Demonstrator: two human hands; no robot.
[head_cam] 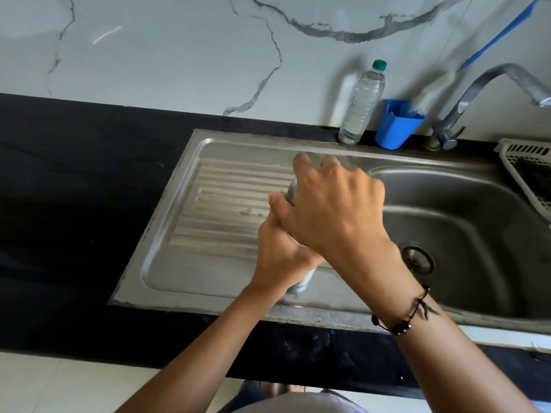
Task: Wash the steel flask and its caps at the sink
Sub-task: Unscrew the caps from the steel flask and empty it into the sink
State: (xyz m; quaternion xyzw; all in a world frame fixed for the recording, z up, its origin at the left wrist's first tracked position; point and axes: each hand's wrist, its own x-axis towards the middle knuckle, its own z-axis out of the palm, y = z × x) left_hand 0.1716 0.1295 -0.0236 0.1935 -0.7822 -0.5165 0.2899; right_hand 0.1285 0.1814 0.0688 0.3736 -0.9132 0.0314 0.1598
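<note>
Two bare forearms reach in from the bottom edge, the right one wearing a black beaded bracelet [401,318] at the wrist. The left hand [281,248] is wrapped round the lower body of the steel flask [304,283], fingers curled tight about it, while the right hand [337,201] comes over the top with its fingers bent down around the flask's upper end — what exactly sits under that palm is hidden, so I cannot tell whether a cap is there. The flask stands over the ribbed draining board [226,201] of the steel sink [477,222], near the lip of the basin; its long axis runs nearly upright, leaning a little with the top end away from the person and the lettered lower end toward them. Most of its body is covered by the two hands. Behind, against the marble wall, a clear plastic bottle [362,102] with a green cap stands beside a blue holder [396,126], and the tap [489,93] curves over the basin — a white basket [527,171] sits at the far right.
</note>
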